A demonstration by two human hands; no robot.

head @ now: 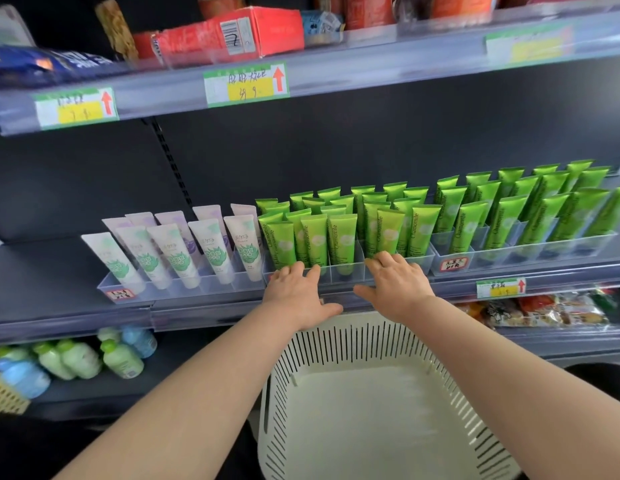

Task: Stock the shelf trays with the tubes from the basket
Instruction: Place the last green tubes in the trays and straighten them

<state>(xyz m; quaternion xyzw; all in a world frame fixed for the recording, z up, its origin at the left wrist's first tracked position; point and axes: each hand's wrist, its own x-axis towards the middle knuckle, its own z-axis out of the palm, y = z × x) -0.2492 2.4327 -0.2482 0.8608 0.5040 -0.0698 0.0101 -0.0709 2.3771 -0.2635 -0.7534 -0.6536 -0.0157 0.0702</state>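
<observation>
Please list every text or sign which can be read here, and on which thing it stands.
"Chamomile": bright green plastic tubes, down their side.
"2": barcode sticker on the red cardboard box.
Red up arrow: green-edged paper price tags; handwriting unreadable.
White plastic tubes with green leaf print: lettering too blurred.

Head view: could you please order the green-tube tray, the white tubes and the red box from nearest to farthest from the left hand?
1. green-tube tray, touched by the left hand's fingers.
2. white tubes, to its left.
3. red box, upper shelf.
</observation>
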